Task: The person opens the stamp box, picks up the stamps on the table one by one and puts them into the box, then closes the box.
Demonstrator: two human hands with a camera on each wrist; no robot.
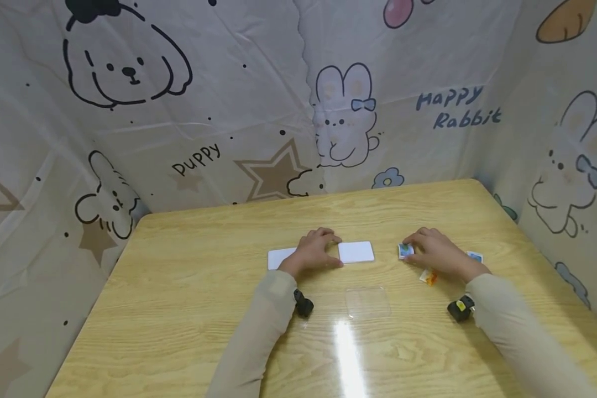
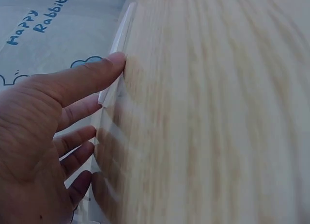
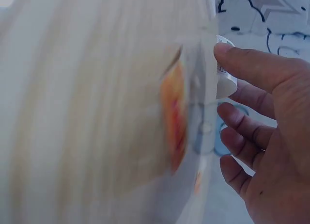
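In the head view my left hand [image 1: 314,251] holds a flat white rectangular piece [image 1: 356,252] by its left end. The left wrist view has the thumb on the near edge of this white piece [image 2: 116,54] and the index finger at the other side, the remaining fingers spread. A second flat white rectangle [image 1: 280,257] lies partly hidden behind my left hand. My right hand [image 1: 440,253] pinches a small blue-printed paper piece [image 1: 406,251] between thumb and index finger. In the right wrist view this paper [image 3: 225,83] bends, its white side with dark print showing.
An orange-printed piece [image 1: 429,277] lies below my right hand, and another blue-printed piece [image 1: 475,256] lies beyond its wrist. A clear thin rectangular sheet [image 1: 368,302] rests between the arms on the wooden table [image 1: 179,309]. Patterned cloth [image 1: 229,99] hangs behind and at the sides.
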